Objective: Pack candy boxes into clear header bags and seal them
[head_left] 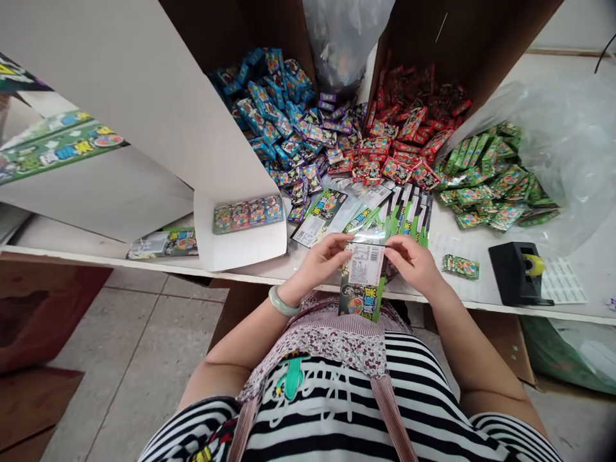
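Close to my body, over the table's front edge, hangs a printed candy bag (362, 282) in black and green with a white barcode label. My left hand (323, 260), with a pale bangle on the wrist, pinches its upper left corner. The upper right corner is between the thumb and fingers of my right hand (412, 262). Just beyond my hands lie several flat bags of the same print (409, 210), fanned over one another. Whether anything is inside the held bag, I cannot tell.
Heaps of small blue packets (274, 102), purple packets (332, 131), red packets (409, 138) and green packets (500, 179) line the back. A black tape dispenser (513, 273) stands right, beside a single green packet (461, 266). Left, a white carton flap (240, 250) bears a packed row (249, 214).
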Available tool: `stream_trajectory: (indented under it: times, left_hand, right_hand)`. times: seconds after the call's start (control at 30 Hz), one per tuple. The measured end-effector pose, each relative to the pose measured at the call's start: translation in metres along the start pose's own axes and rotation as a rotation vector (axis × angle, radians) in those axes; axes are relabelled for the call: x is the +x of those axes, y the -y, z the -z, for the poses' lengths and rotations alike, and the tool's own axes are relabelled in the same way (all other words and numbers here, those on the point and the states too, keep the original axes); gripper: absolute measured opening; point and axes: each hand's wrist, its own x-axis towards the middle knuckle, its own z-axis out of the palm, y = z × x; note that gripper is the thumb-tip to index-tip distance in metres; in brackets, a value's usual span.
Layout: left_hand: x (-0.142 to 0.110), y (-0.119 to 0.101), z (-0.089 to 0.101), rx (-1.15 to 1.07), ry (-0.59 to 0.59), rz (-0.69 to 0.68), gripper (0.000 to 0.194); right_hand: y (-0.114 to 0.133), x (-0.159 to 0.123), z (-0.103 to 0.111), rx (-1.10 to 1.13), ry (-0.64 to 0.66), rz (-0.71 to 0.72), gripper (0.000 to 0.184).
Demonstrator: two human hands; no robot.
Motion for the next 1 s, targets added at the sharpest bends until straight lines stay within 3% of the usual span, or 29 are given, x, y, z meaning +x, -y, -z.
stream_trajectory:
  times: [0.1, 0.23, 0.3, 0.5, 0.77, 0.9, 1.0]
  left_hand:
    - [0.005, -0.006, -0.004, 0.013, -0.09, -0.072, 0.026]
    - [0.013, -0.015, -0.006, -0.209, -0.044, 0.088, 0.029]
    - [0.013, -0.02, -0.005, -0.252, -0.032, 0.119, 0.041]
    - [0.007, -0.036, -0.002, -0.052, 0.004, -0.018, 0.017]
    - [0.017, -0.047, -0.013, -0.097, -0.057, 0.087, 0.017]
    - [0.013, -0.046, -0.007, -0.022, 0.008, -0.019, 0.017]
    - [0.004, -0.043, 0.001, 0.029, 0.091, -0.097, 0.018]
  right_hand:
    - [0.01, 0.006, 0.003, 0.012, -0.025, 0.056, 0.019]
    - [0.018, 0.013, 0.002, 0.255, -0.056, -0.07, 0.025]
    - [0.019, 0.012, 0.001, 0.294, -0.071, -0.12, 0.034]
    - [0.031, 0.005, 0.003, 0.037, -0.026, 0.091, 0.014]
    - [0.047, 0.024, 0.003, 0.161, 0.055, -0.105, 0.027]
    - [0.053, 0.023, 0.009, 0.035, 0.094, -0.064, 0.025]
    - [0.054, 0.013, 0.011, -0.048, 0.138, 0.073, 0.017]
